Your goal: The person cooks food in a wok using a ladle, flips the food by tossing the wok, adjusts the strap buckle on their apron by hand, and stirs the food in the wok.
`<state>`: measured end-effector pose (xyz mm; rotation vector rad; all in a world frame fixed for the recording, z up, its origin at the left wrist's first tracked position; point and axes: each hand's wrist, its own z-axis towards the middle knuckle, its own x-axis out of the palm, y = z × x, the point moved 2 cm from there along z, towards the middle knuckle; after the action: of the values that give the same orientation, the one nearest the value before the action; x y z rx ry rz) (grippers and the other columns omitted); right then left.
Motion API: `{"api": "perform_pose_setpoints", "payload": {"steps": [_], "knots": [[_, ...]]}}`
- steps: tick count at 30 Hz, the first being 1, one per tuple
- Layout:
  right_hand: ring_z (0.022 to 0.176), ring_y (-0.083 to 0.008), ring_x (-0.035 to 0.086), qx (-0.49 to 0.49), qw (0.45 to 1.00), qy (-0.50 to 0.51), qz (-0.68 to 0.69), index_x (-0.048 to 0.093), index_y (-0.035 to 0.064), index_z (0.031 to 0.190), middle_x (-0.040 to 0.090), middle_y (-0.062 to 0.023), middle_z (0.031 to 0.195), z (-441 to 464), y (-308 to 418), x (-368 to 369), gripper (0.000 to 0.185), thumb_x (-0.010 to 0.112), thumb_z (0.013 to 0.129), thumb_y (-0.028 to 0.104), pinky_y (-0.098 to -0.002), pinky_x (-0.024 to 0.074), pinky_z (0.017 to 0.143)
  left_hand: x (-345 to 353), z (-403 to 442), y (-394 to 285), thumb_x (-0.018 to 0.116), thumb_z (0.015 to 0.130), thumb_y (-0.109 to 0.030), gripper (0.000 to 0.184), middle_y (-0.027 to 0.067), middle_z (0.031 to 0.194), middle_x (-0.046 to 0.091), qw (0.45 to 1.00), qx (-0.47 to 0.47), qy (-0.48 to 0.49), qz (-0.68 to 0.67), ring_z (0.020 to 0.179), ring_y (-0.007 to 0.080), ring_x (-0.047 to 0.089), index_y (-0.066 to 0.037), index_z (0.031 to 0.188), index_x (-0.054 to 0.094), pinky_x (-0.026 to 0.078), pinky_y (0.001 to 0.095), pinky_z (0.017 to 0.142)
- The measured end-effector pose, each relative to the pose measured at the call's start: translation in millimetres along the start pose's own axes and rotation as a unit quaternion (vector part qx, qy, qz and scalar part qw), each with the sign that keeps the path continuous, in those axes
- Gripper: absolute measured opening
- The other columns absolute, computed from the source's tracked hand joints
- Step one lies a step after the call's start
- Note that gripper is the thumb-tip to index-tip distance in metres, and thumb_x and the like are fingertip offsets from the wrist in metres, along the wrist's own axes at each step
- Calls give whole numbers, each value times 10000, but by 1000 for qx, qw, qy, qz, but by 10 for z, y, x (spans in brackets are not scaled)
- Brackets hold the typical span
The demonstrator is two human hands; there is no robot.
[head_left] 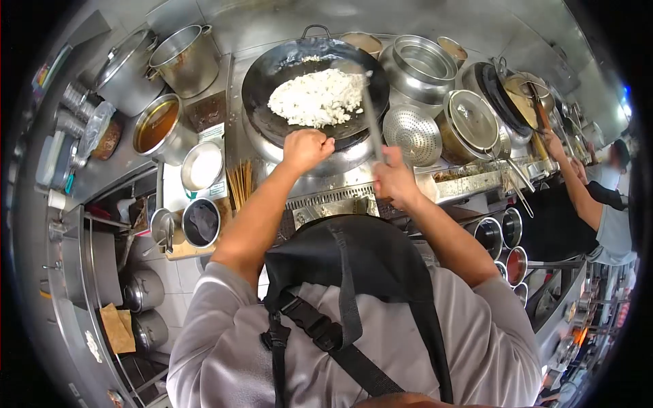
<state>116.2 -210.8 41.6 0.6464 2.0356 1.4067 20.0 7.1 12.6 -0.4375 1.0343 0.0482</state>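
Observation:
A large black wok (258, 88) sits on the burner ahead of me, with a loop handle at its far rim. White rice (316, 97) lies heaped and clumped in it. My left hand (309, 149) is closed in a fist at the near rim, gripping the wok there; the part inside the fist is hidden. My right hand (396, 178) wraps round the lower end of a long-handled metal wok tool (372, 115). The tool's far end reaches the right side of the rice and is blurred, so its shape cannot be made out.
Right of the wok are a perforated strainer (412, 134), a metal pot (425, 61) and a sieve (474, 119). To the left stand a pot of brown liquid (158, 129), a white bowl (202, 166) and bamboo sticks (239, 183). Another person (578, 197) works at the far right.

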Motion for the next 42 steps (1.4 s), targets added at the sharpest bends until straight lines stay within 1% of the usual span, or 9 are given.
{"api": "perform_pose_setpoints", "payload": {"steps": [4,8,12,16,18,24,27,32,42], "knots": [[471,-111,465,67,982,96,147,405,165,1399,530,-20,733,-8,380,51,440,586,1001,120,-275,375,386,9,-55,17,672,858,-368,379,109,682,654,999,21,-25,-21,662,344,653,-78,615,649,533,474,614],[461,-109,459,-5,992,79,98,453,181,1403,521,-29,728,-367,696,-107,382,544,1035,129,-257,372,378,10,-40,11,678,861,-359,374,108,688,650,999,19,-24,-21,664,339,653,-76,619,641,524,469,610],[460,-101,459,43,969,153,192,444,200,1422,528,-17,731,-490,439,-426,396,535,1039,152,-253,363,371,27,-53,13,675,875,-332,366,113,693,642,998,31,-50,-36,669,340,648,-66,628,635,517,463,614],[457,-102,461,110,985,120,62,431,181,1435,531,-22,728,101,29,-127,407,519,1040,138,-242,349,359,2,-29,-12,677,876,-327,367,110,686,636,998,16,-40,-36,670,338,645,-62,627,629,519,461,619],[439,-108,455,2,996,86,-15,428,152,1430,540,-27,730,229,178,-59,400,514,1040,144,-251,348,351,-7,-67,1,680,874,-324,372,110,680,628,999,21,-35,-37,669,336,643,-58,623,616,517,463,620],[466,-125,482,61,966,118,224,433,123,1422,534,-35,688,-843,337,-731,442,586,1014,195,-288,395,382,26,-59,17,684,871,-326,378,115,674,614,998,29,-49,-33,669,341,636,-60,616,600,511,468,613],[424,-118,446,160,962,96,200,427,119,1423,541,-45,701,-459,30,-483,414,538,1027,175,-273,372,357,9,-56,2,688,870,-324,381,117,672,607,998,22,-36,-36,663,347,628,-60,614,591,505,471,608],[458,-113,465,65,983,84,150,438,150,1422,543,-42,714,-452,386,-324,407,537,1028,171,-266,370,373,11,-51,21,652,879,-379,397,110,705,642,999,9,-6,-31,689,338,652,-72,629,633,524,478,635],[476,-126,458,120,966,77,214,462,177,1357,546,-48,732,-213,255,-514,341,551,1027,186,-276,367,379,-11,-52,22,672,871,-352,384,122,698,632,999,17,-9,-45,668,350,636,-58,630,618,510,475,611]]}}
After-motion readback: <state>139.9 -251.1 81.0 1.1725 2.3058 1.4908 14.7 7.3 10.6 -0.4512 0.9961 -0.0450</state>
